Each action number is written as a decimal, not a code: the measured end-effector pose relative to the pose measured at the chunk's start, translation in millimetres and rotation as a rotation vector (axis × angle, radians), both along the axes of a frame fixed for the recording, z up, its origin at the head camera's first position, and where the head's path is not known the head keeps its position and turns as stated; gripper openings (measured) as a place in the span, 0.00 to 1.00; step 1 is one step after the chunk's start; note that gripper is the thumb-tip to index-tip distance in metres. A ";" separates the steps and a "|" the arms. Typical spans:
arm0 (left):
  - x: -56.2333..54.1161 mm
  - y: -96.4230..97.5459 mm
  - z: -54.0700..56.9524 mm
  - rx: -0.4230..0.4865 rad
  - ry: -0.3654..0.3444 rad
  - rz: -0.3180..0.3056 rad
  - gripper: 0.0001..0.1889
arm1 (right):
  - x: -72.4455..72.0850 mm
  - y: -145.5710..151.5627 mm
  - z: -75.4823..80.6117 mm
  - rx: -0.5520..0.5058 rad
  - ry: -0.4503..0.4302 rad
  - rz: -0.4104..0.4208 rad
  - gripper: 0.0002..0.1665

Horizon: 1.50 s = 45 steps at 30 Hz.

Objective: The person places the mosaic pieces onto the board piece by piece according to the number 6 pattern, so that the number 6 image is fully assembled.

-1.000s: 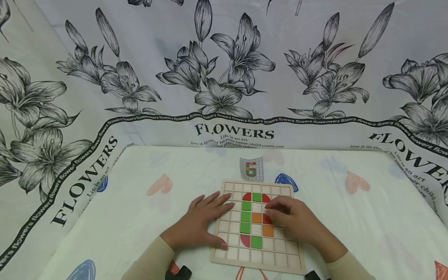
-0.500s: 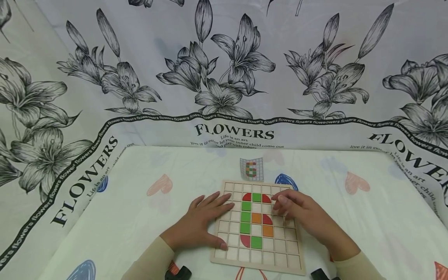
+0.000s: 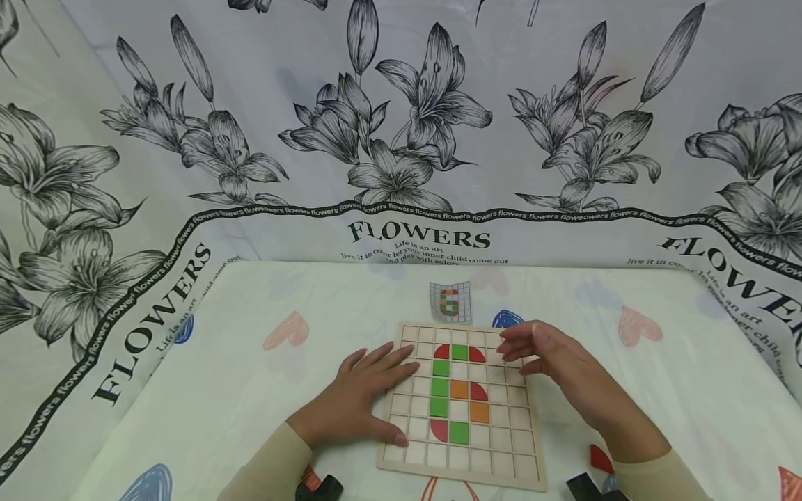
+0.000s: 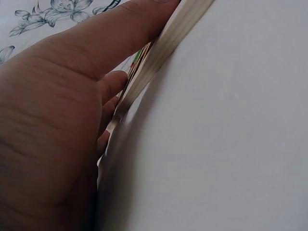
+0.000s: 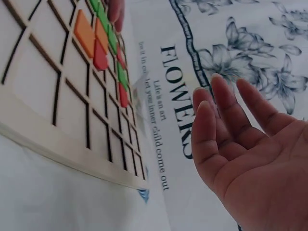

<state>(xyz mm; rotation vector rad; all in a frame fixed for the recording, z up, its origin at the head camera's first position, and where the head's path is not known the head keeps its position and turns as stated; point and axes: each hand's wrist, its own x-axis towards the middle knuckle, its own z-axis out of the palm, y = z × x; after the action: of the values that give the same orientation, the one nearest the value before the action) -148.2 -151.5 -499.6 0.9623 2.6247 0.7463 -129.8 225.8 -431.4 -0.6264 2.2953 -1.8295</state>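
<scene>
A wooden grid board (image 3: 459, 457) lies on the table, bearing green squares, orange squares and red rounded-corner tiles in its cells. One green tile (image 3: 459, 433) sits in the lower row, and a red tile (image 3: 478, 392) lies above an orange tile (image 3: 479, 412). My left hand (image 3: 360, 400) rests on the board's left side, fingers spread over the rim and thumb on the lower left edge. Over the upper right corner hovers my right hand (image 3: 567, 372), its fingers loosely bent; in the right wrist view the palm shows nothing held.
Behind the board stands a small patterned card (image 3: 464, 306) with a coloured design on a grid. A loose red tile (image 3: 601, 458) lies on the cloth beside my right wrist. The table cover (image 3: 351, 299) has printed hearts; a flower-printed sheet (image 3: 401, 104) hangs behind.
My right hand has drawn back to the right from the red tile above the orange one, uncovering it. The loose red tile by the wrist has come into view. My left hand stays put.
</scene>
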 end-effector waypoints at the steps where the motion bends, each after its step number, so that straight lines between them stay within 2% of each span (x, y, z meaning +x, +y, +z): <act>1: 0.0 0.0 -0.1 0.001 0.000 0.000 0.59 | 0.3 1.8 1.7 -0.005 0.006 0.003 0.27; 8: 0.2 -0.3 -1.3 -0.002 0.007 0.001 0.59 | 2.3 15.7 10.5 -0.001 0.065 0.010 0.27; 14: 1.0 0.4 1.1 -0.004 0.004 0.002 0.59 | 6.0 26.6 14.4 0.020 0.063 0.005 0.26; 25: 1.6 0.4 1.1 -0.004 0.005 0.000 0.59 | 15.1 52.8 6.8 0.055 0.057 -0.029 0.27; 36: 1.4 -0.4 1.1 0.013 0.000 0.003 0.58 | 27.3 73.1 -17.9 0.192 -0.091 -0.106 0.28; 45: 1.3 -0.7 0.4 0.007 0.000 0.006 0.59 | 41.0 96.6 -33.0 0.197 -0.189 -0.104 0.27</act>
<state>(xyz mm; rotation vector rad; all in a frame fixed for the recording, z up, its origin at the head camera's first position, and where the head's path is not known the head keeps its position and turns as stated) -146.9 -152.2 -499.2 0.9566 2.6282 0.7576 -88.8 322.4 -464.4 -0.2978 2.3788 -1.5974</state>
